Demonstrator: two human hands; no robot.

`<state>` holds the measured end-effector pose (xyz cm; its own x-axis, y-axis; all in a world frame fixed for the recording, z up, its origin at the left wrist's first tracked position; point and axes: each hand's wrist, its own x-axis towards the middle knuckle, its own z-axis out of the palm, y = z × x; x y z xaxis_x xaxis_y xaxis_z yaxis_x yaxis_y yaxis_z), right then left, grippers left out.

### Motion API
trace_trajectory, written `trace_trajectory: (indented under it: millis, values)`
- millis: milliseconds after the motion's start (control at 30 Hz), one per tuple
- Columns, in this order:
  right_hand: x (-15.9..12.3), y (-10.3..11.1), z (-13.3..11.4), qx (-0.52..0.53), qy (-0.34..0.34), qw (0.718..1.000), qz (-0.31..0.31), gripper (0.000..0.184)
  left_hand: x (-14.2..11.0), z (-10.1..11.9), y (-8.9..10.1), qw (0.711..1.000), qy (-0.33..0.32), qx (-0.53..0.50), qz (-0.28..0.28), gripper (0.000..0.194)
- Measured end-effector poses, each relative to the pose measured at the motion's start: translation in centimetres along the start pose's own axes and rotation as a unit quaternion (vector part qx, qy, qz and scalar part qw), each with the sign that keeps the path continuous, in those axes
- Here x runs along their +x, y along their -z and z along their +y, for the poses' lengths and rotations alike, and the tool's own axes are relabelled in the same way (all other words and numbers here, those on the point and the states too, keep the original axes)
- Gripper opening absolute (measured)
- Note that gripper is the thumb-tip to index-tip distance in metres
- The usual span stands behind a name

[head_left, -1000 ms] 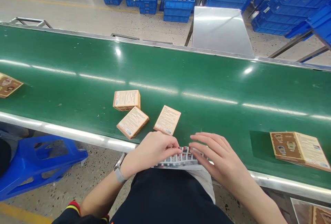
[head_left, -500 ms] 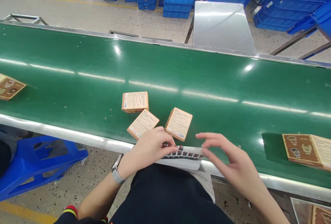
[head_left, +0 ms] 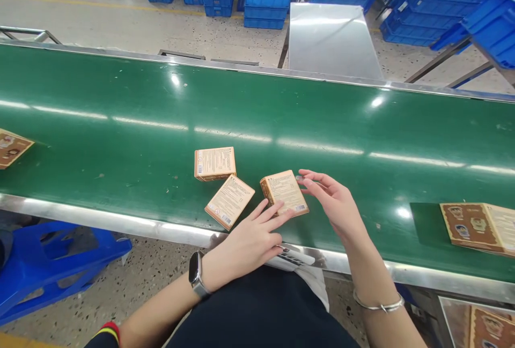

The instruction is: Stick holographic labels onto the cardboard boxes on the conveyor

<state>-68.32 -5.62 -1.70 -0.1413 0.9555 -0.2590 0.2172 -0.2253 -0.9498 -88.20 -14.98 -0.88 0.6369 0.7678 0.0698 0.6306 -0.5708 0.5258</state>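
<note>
My left hand (head_left: pixel 251 241) lies partly over a small tan carton (head_left: pixel 285 190), its outer fingers stretched onto the printed face. Its thumb and index finger pinch the edge of a white sticker sheet (head_left: pixel 295 256) with dark markings, at the belt's near edge. To the carton's right, my right hand (head_left: pixel 332 195) is closed in a pinch on a small translucent sticker (head_left: pixel 300 177), close to the carton's upper right side. Left of these lie two similar cartons, one tilted towards me (head_left: pixel 230 201) and one behind it (head_left: pixel 215 162).
The green conveyor belt (head_left: pixel 120 160) runs across, with metal rails. More brown cartons lie at its far left (head_left: pixel 14 147) and right (head_left: pixel 477 227). A blue stool (head_left: pixel 60 262) stands at lower left. Beyond are a metal table (head_left: pixel 332 42) and stacked blue crates (head_left: pixel 267 2).
My left fingers have spread onto the right-hand carton, which has shifted slightly. My right hand has moved up and left from the sticker sheet to the carton's side, with a small sticker.
</note>
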Motion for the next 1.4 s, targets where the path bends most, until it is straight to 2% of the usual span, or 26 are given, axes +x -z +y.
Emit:
trace_trajectory:
  millis: [167, 433, 667, 800, 867, 933, 967, 1000, 1100, 1167, 1267, 1400]
  values:
    - [0.1, 0.5, 0.0, -0.044, -0.027, 0.999, -0.011, 0.046, 0.9, -0.3, -0.3, 0.999, -0.021, -0.031, -0.002, 0.021]
    - [0.2, 1.8, 0.2, -0.122, -0.007, 0.992, 0.025, 0.046, 2.1, 0.2, -0.9, 0.999, -0.026, -0.038, -0.010, 0.024]
    - [-0.7, 1.5, 1.6, -0.187, 0.051, 0.972, 0.134, 0.044, 3.6, 0.9, -1.0, 0.999, -0.043, -0.022, -0.017, 0.025]
    - [-0.3, 2.5, 2.6, -0.195, 0.064, 0.957, 0.205, 0.050, 4.4, 1.0, -1.7, 0.998, -0.050, -0.035, -0.013, 0.023]
    - [-0.6, 3.4, 2.2, -0.197, 0.070, 0.949, 0.235, 0.047, 4.5, 1.2, -1.7, 0.996, -0.059, -0.060, 0.002, 0.023]
    - [-1.9, 4.3, 0.9, -0.211, 0.086, 0.943, 0.240, 0.042, 4.2, 1.6, -1.2, 0.992, -0.039, -0.120, 0.011, 0.020]
    - [-2.8, 4.6, 0.0, -0.222, 0.100, 0.945, 0.219, 0.039, 3.9, 1.9, -0.8, 0.987, -0.010, -0.160, 0.009, 0.018]
    - [-3.9, 4.8, -0.9, -0.238, 0.121, 0.949, 0.168, 0.035, 3.5, 2.1, -0.3, 0.979, 0.028, -0.202, 0.006, 0.017]
    - [-7.1, 4.7, -3.4, -0.257, 0.167, 0.949, -0.077, 0.020, 2.5, 2.6, 1.4, 0.946, 0.130, -0.296, -0.010, 0.013]
    - [-8.5, 4.3, -4.1, -0.256, 0.167, 0.934, -0.184, 0.013, 2.0, 2.6, 2.4, 0.930, 0.160, -0.329, -0.015, 0.011]
    - [-9.1, 3.8, -4.0, -0.273, 0.186, 0.919, -0.216, 0.012, 1.5, 2.3, 3.2, 0.916, 0.179, -0.359, -0.026, 0.010]
    - [-8.5, 3.2, -3.4, -0.313, 0.279, 0.888, -0.190, 0.015, 1.1, 2.2, 3.6, 0.905, 0.197, -0.376, -0.035, 0.010]
